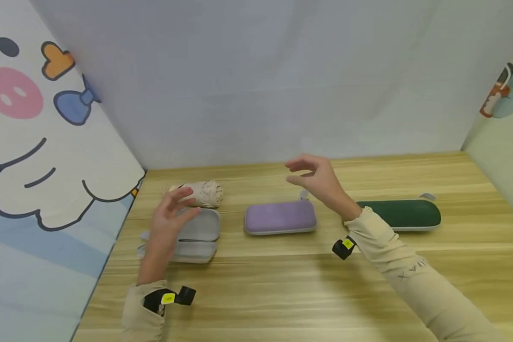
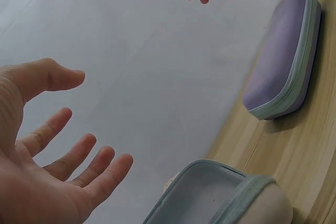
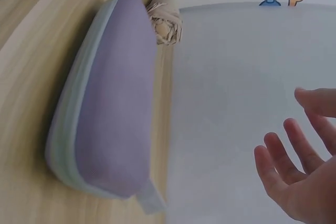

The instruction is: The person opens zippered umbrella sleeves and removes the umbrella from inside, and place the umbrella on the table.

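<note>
My left hand (image 1: 166,225) is raised over an open, light grey zippered case (image 1: 203,225) at the left of the table, thumb and fingers spread apart with nothing between them. Its hollow inside shows in the left wrist view. Behind that case lies a crumpled beige fabric roll (image 1: 209,194), partly hidden by the fingers. In the middle sits a closed purple zippered case (image 1: 280,217) with a small pale tab. My right hand (image 1: 320,183) hovers beyond its right end, fingers loosely bent and holding nothing. A closed dark green case (image 1: 410,213) is partly covered by my right forearm.
The wooden table (image 1: 273,294) meets a plain pale backdrop (image 1: 261,95) along its far edge. A cartoon-printed sheet (image 1: 38,190) rises on the left, and another printed panel (image 1: 500,161) stands on the right. Each wrist carries a small black camera.
</note>
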### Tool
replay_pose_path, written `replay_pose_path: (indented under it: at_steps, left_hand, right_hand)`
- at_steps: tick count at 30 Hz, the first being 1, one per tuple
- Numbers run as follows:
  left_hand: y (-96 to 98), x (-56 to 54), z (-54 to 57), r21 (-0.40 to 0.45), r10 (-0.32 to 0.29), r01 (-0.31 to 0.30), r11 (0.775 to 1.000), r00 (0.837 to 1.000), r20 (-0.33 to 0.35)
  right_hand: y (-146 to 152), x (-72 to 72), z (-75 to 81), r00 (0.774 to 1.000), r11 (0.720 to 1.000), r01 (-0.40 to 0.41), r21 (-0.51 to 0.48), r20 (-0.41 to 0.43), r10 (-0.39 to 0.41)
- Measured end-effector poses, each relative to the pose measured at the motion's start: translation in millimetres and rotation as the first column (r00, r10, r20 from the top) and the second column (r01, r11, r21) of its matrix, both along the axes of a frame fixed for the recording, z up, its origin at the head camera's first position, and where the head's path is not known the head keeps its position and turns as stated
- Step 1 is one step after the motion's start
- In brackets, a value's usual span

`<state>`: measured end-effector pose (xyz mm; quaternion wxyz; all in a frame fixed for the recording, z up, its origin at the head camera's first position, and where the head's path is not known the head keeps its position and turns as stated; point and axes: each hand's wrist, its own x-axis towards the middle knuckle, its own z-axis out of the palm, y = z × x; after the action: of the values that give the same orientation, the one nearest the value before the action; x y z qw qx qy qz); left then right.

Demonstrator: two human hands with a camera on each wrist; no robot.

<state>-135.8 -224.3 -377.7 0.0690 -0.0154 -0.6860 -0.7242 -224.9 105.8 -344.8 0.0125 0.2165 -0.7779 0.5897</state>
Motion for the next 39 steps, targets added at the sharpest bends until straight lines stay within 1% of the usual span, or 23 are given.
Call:
replay_pose_path:
  at_steps: [3,6,10,14,18,25,28,31,33,35,39]
  left_hand:
    - [3.6,-0.5,-0.6,-0.03,-0.021,0.021,0.999,1.0,0.005]
    - [8.2,-3.2,-2.1,-0.048,-0.049,0.05,0.998,0.999,0.006]
    - [15.9,-9.4,-6.0,-0.055,-0.101,0.102,0.993,0.995,0.018]
    - [24.6,-15.2,-12.6,-0.08,-0.136,0.139,0.987,0.99,0.04]
    - [33.4,-19.0,-19.6,-0.106,-0.162,0.168,0.98,0.985,0.064]
    - [49.2,-24.8,-30.1,-0.116,-0.198,0.209,0.971,0.975,0.1]
    - [55.6,-26.0,-32.2,-0.138,-0.194,0.212,0.968,0.972,0.128]
    - [63.0,-28.1,-36.4,-0.13,-0.19,0.21,0.969,0.97,0.153]
    - [67.4,-29.4,-39.0,-0.133,-0.182,0.206,0.97,0.968,0.172]
    - [71.3,-30.2,-41.4,-0.132,-0.172,0.197,0.971,0.968,0.18]
    - [75.7,-30.0,-44.7,-0.169,-0.144,0.18,0.969,0.968,0.206]
  right_hand:
    - [7.2,-0.1,-5.8,0.999,1.0,0.031,0.003,0.006,-0.031]
    - [15.5,-0.9,-11.8,0.996,0.996,0.085,0.013,0.036,-0.085]
    - [25.8,-2.3,-19.0,0.98,0.985,0.166,0.038,0.102,-0.169]
    - [33.4,-3.1,-24.6,0.961,0.975,0.207,0.077,0.169,-0.217]
    - [38.2,-1.7,-28.6,0.942,0.97,0.216,0.107,0.24,-0.236]
    - [45.8,1.0,-35.9,0.914,0.964,0.195,0.18,0.323,-0.246]
    - [48.6,0.7,-40.9,0.898,0.962,0.186,0.199,0.362,-0.248]
    - [50.7,0.0,-46.3,0.886,0.96,0.174,0.218,0.392,-0.249]
    - [51.4,-1.3,-49.8,0.885,0.958,0.166,0.232,0.394,-0.249]
    - [51.6,-2.7,-53.3,0.892,0.955,0.161,0.25,0.378,-0.249]
    - [52.0,-5.7,-61.0,0.908,0.95,0.153,0.273,0.339,-0.244]
